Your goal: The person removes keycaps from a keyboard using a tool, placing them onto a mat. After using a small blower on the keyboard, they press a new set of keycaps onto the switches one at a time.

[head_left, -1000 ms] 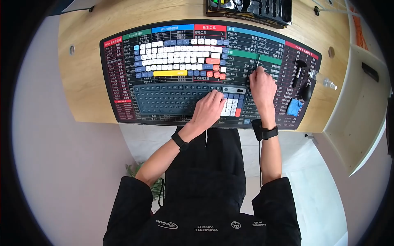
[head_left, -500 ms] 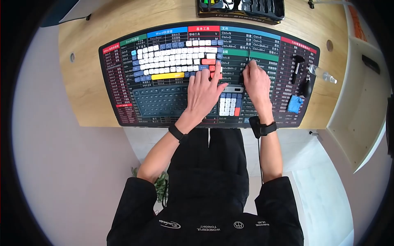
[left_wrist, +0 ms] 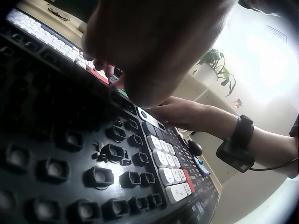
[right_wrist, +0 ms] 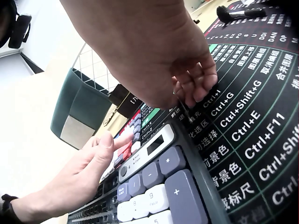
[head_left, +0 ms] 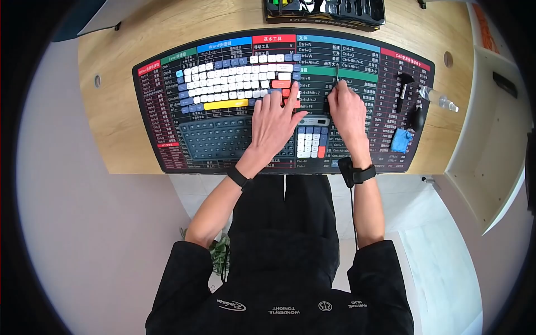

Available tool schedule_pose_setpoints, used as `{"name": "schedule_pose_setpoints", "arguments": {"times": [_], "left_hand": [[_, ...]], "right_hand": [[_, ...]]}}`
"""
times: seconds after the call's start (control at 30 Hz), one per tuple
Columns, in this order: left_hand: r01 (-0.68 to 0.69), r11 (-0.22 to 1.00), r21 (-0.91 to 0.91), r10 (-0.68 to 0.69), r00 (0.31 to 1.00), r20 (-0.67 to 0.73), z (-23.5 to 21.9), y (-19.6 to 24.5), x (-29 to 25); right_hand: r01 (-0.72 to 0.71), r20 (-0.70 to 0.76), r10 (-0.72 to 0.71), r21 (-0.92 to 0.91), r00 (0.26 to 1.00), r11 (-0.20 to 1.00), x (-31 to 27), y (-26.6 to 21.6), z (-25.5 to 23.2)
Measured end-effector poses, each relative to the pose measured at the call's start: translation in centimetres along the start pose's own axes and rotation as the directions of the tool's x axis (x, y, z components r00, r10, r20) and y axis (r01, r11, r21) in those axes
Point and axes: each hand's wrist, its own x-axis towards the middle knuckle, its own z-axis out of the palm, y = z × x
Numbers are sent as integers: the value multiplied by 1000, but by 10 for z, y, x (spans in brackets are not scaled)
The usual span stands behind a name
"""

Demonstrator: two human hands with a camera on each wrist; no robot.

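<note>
My left hand reaches over the keyboard, its fingers stretched out onto the right end of the loose keycaps. The index fingertip rests at the red and blue caps there; the thumb points out to the right. That keyboard's main block shows bare switches, while white, blue and red caps sit on its number pad. To the right of it, my right hand pinches a thin, slender tool close over the printed desk mat. The right wrist view shows the tool's narrow dark end below the curled fingers.
A black brush, a clear bottle, a black air blower and a blue cloth lie at the mat's right. Behind the mat stands a black tool box. A white shelf unit flanks the desk.
My left hand has moved up from beside the number pad to the loose keycaps, and its fingers have straightened. The right hand keeps the thin tool and has shifted slightly left.
</note>
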Motion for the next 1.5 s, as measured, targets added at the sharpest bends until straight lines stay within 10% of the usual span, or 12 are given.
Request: {"name": "schedule_pose_setpoints", "arguments": {"times": [0.27, 0.33, 0.5, 0.6, 0.7, 0.9, 1.5], "left_hand": [[10, 982, -187, -28, 995, -96, -13, 3, -28], [3, 924, -381, -63, 987, -145, -13, 8, -39], [256, 754, -606, -259, 962, 85, 8, 26, -62], [335, 672, -660, -344, 931, 122, 17, 31, -62], [319, 666, -675, -361, 929, 82, 20, 34, -61], [291, 706, -645, -301, 949, 97, 22, 29, -62], [71, 856, -512, -119, 991, -62, 20, 23, -58]], "right_hand": [[24, -34, -20, 119, 999, 993, -12, 4, -11], [-152, 80, 129, 572, 988, 806, -28, 9, -19], [-286, 158, 279, 808, 947, 515, -79, 25, -33], [-426, 343, 259, 635, 903, 645, -116, 34, -43], [-152, 183, 78, 434, 980, 888, -139, 10, -38], [95, 40, -100, 108, 994, 990, -138, -25, -17], [489, 102, -478, -199, 872, 849, -94, -23, -34]]}}
